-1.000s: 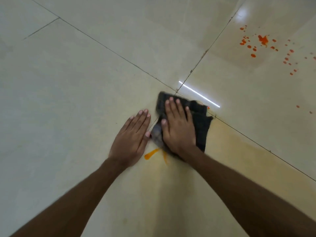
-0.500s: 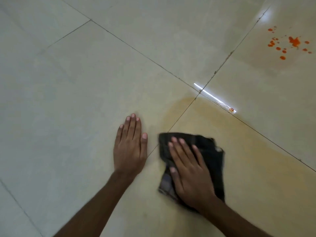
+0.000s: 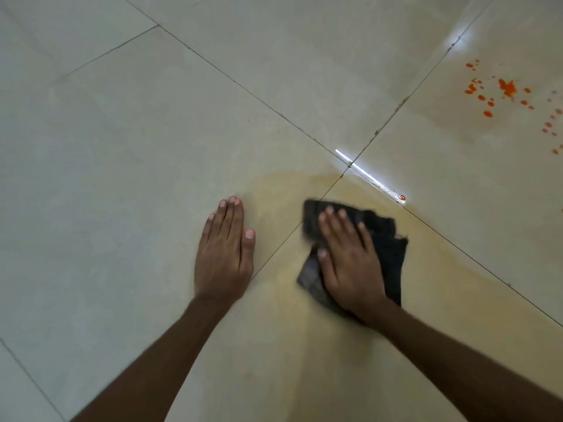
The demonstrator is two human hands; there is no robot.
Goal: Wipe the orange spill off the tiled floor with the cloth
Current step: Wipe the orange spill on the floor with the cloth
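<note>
Orange spill is being shown upper right on glossy tiled floor; cloth is being pressed under the right hand, fingers straight.

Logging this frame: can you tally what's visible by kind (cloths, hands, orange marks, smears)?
Cloths: 1, dark cloth
Hands: 2, left hand flat beside it, right hand pressing on it
Orange marks: 2, splatter cluster and lone drop
Smears: 1, yellowish smear around the cloth
Total: 6

text: none readable | labels: none | floor, cloth: unmarked
</note>
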